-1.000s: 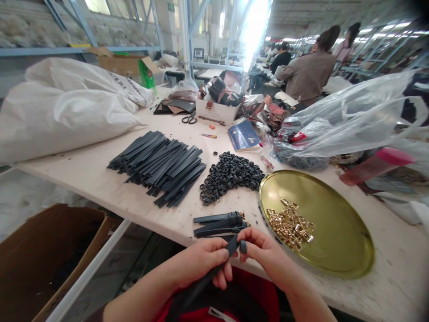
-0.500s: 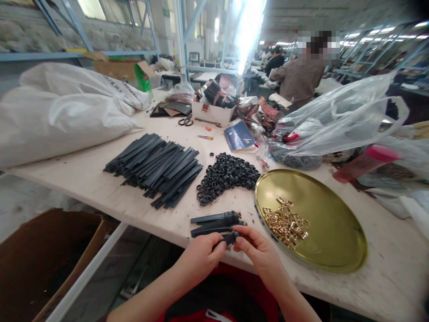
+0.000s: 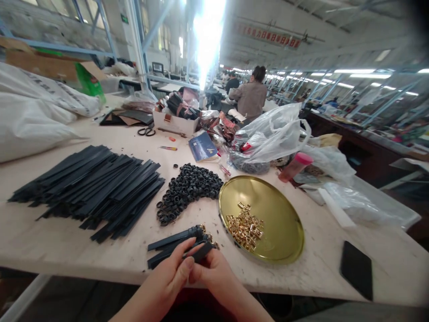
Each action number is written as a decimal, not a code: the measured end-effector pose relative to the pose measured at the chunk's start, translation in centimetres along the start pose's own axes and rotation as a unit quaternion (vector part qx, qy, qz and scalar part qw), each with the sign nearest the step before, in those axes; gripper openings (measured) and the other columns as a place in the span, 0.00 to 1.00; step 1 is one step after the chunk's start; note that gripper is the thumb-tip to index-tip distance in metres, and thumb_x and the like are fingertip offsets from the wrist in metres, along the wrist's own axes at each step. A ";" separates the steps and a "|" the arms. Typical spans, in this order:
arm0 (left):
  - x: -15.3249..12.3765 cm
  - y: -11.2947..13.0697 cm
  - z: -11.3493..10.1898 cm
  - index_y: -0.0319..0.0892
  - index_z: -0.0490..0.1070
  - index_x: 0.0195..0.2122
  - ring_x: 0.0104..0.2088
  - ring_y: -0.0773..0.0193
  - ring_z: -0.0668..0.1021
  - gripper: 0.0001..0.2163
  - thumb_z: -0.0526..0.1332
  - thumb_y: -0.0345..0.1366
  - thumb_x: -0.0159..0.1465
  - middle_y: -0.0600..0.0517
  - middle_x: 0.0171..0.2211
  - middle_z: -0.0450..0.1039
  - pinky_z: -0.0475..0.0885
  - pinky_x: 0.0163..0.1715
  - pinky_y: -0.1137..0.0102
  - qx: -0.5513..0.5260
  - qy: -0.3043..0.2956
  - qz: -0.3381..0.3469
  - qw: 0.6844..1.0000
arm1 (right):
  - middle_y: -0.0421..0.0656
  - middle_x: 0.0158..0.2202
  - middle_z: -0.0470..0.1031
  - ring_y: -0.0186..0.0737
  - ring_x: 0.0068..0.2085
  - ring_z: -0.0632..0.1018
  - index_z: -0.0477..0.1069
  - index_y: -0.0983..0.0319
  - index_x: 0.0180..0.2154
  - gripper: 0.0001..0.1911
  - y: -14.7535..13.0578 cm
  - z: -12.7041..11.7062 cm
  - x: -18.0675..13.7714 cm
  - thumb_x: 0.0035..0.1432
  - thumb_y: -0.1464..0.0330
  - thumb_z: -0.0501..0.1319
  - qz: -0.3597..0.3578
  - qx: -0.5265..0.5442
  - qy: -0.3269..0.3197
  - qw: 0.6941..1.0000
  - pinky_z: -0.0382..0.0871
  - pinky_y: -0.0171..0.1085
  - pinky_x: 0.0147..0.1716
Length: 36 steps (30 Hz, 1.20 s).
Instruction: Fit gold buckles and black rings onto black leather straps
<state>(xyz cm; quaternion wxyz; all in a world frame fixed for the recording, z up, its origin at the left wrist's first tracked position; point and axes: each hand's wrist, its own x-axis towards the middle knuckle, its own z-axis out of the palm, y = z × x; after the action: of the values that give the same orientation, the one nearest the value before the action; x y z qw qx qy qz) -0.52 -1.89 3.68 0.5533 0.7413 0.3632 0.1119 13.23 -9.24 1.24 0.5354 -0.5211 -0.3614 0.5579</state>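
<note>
Near the table's front edge, a black strap (image 3: 202,253) is pinched between my two hands. My left hand (image 3: 174,270) closes on it from the left, and my right hand (image 3: 214,268) closes on it from the right. The fingertips nearly meet and cover part of the strap. Just behind them lie several black straps with gold buckles (image 3: 174,238). Farther back is a heap of small black loops (image 3: 187,190). To its left spreads a large pile of flat black strips (image 3: 90,188). Gold buckles (image 3: 246,227) lie heaped on a round gold tray (image 3: 279,223) at right.
A black phone (image 3: 356,269) lies at the right front. Behind are scissors (image 3: 146,131), a blue booklet (image 3: 203,146), a white box (image 3: 174,124), a clear plastic bag (image 3: 271,134) and a pink-capped bottle (image 3: 295,167). A white sack (image 3: 30,120) fills the left. A person (image 3: 253,96) stands farther off.
The camera view has swung right, so the table things sit farther left and the phone shows. My hands have come closer together around the strap, which is now raised between the fingers.
</note>
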 end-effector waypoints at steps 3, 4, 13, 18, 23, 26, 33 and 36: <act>0.9 -0.7 -0.4 0.42 0.68 0.37 0.27 0.64 0.71 0.17 0.50 0.49 0.60 0.53 0.25 0.70 0.65 0.28 0.74 -0.032 0.034 -0.018 0.999 | 0.41 0.30 0.72 0.36 0.30 0.73 0.67 0.61 0.40 0.14 -1.1 -3.7 1.4 0.54 0.60 0.57 -0.049 -0.260 0.089 0.960 0.64 0.33 0.29; 1.1 -0.9 -0.5 0.42 0.68 0.33 0.23 0.65 0.69 0.17 0.50 0.50 0.59 0.55 0.21 0.67 0.63 0.23 0.75 -0.045 0.042 -0.025 0.998 | 0.42 0.30 0.72 0.36 0.31 0.73 0.68 0.61 0.38 0.12 -1.7 -5.6 2.1 0.56 0.62 0.54 -0.049 -0.406 0.155 0.899 0.64 0.33 0.30; 1.9 -1.3 0.3 0.43 0.62 0.26 0.16 0.70 0.57 0.18 0.48 0.53 0.59 0.60 0.14 0.52 0.52 0.16 0.76 -0.080 0.005 -0.031 0.996 | 0.50 0.30 0.72 0.45 0.36 0.73 0.69 0.65 0.22 0.07 -3.6 -17.1 8.5 0.49 0.77 0.56 0.020 -0.644 0.228 0.730 0.60 0.38 0.35; 2.4 -0.6 0.6 0.42 0.61 0.27 0.17 0.70 0.58 0.16 0.47 0.49 0.61 0.61 0.14 0.52 0.53 0.17 0.76 -0.081 0.024 -0.022 0.996 | 0.45 0.31 0.72 0.39 0.35 0.72 0.68 0.64 0.27 0.05 -3.3 -14.1 7.6 0.52 0.72 0.55 -0.027 -0.576 0.187 0.796 0.62 0.35 0.34; 3.7 1.3 1.0 0.39 0.67 0.33 0.26 0.65 0.69 0.12 0.52 0.43 0.59 0.54 0.24 0.67 0.62 0.26 0.74 -0.064 0.082 0.034 0.994 | 0.39 0.24 0.71 0.35 0.27 0.71 0.66 0.63 0.28 0.12 -3.0 -6.7 5.2 0.56 0.60 0.54 -0.076 -0.332 0.132 0.931 0.65 0.34 0.28; 4.1 1.3 1.6 0.37 0.68 0.35 0.30 0.63 0.71 0.13 0.55 0.43 0.58 0.51 0.29 0.71 0.65 0.30 0.71 -0.085 0.130 0.038 0.987 | 0.39 0.24 0.72 0.35 0.27 0.72 0.66 0.62 0.28 0.12 -2.4 -2.7 4.0 0.50 0.59 0.60 -0.098 -0.085 0.143 0.981 0.65 0.35 0.28; 2.4 0.3 2.5 0.38 0.68 0.35 0.30 0.61 0.74 0.14 0.55 0.44 0.58 0.50 0.28 0.73 0.67 0.31 0.70 -0.084 0.204 0.001 0.975 | 0.39 0.27 0.73 0.36 0.29 0.74 0.66 0.61 0.32 0.12 -0.7 1.1 3.0 0.47 0.61 0.62 -0.076 0.026 0.192 0.978 0.68 0.36 0.30; 1.7 0.4 2.2 0.39 0.68 0.35 0.31 0.60 0.74 0.14 0.55 0.45 0.58 0.50 0.29 0.74 0.67 0.32 0.69 -0.055 0.202 0.007 0.978 | 0.38 0.26 0.72 0.36 0.28 0.73 0.65 0.61 0.30 0.09 -0.8 1.5 2.7 0.47 0.64 0.62 -0.064 0.013 0.181 0.981 0.68 0.35 0.29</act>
<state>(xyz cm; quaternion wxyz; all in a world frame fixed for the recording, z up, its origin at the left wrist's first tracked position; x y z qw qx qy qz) 2.05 -2.43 2.87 0.5079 0.6741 0.4554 0.2833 12.29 -6.27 1.78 0.6330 -0.5822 -0.2841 0.4239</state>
